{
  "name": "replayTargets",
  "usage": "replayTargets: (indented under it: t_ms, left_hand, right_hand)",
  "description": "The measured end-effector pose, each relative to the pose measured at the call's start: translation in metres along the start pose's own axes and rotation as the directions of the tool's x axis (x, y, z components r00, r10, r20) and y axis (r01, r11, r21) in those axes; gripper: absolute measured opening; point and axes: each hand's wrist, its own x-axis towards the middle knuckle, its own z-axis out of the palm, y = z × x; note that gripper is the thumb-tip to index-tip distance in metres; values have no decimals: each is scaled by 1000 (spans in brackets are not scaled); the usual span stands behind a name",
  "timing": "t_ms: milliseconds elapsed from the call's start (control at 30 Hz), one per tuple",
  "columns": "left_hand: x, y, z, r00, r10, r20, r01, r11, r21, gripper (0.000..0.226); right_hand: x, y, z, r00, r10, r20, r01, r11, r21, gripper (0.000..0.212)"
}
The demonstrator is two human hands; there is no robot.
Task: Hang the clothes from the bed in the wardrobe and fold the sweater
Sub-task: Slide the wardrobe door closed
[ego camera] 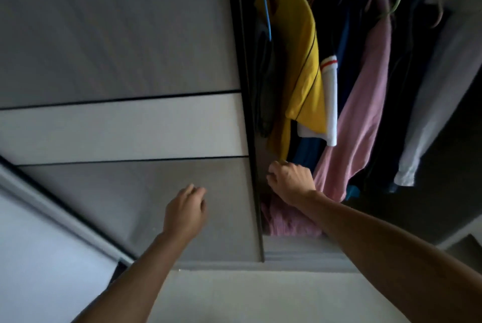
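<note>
Wardrobe (245, 61) stood open at right, right hand (290, 181) curled by the door (130, 48) edge, grip unclear, probably to slide it; left hand (185, 211) slack, empty.

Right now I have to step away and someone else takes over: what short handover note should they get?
Left hand: empty, fingers loosely curled, before the sliding wardrobe door.
Right hand: fingers curled at that door's edge; whether it grips anything is unclear.
Hung inside: yellow shirt, pink garment, several more.
Bed and sweater out of view, so what is left cannot be told.
</note>
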Motion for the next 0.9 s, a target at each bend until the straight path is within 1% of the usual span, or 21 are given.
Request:
replayTargets:
  t_ms: [100,233,333,433,567,667,733,900]
  left_hand:
    - [25,-13,-64,983,81,-165,-80,997,9,25]
    - [66,-15,-138,929,165,-332,-146,986,82,39]
    - [93,-12,-178,893,206,-399,-175,978,112,46]
    - [117,-7,-202,862,258,-437,-206,965,164,47]
    - [148,-1,-213,828,328,-456,-235,940,249,53]
    - [169,0,-206,799,333,-500,-229,938,260,56]
    - [177,-4,-196,760,358,-542,-241,930,277,54]
    - [190,-23,-179,670,473,-572,-305,878,369,58]
  right_hand:
    - [23,-36,-56,990,-22,-138,23,1000,4,25]
    - [54,-74,-123,942,-96,-321,101,995,-1,23]
    - [79,-92,-161,902,-112,-417,112,993,-25,20]
    - [104,-100,-188,882,-80,-464,82,997,-16,20]
    - [129,-95,-207,877,-41,-479,37,999,-18,26]
    - [138,-84,-205,855,-119,-506,100,993,-64,29]
    - [141,-77,-200,825,-182,-535,153,983,-99,30]
    - [145,-67,-193,721,-282,-633,224,959,-173,31]
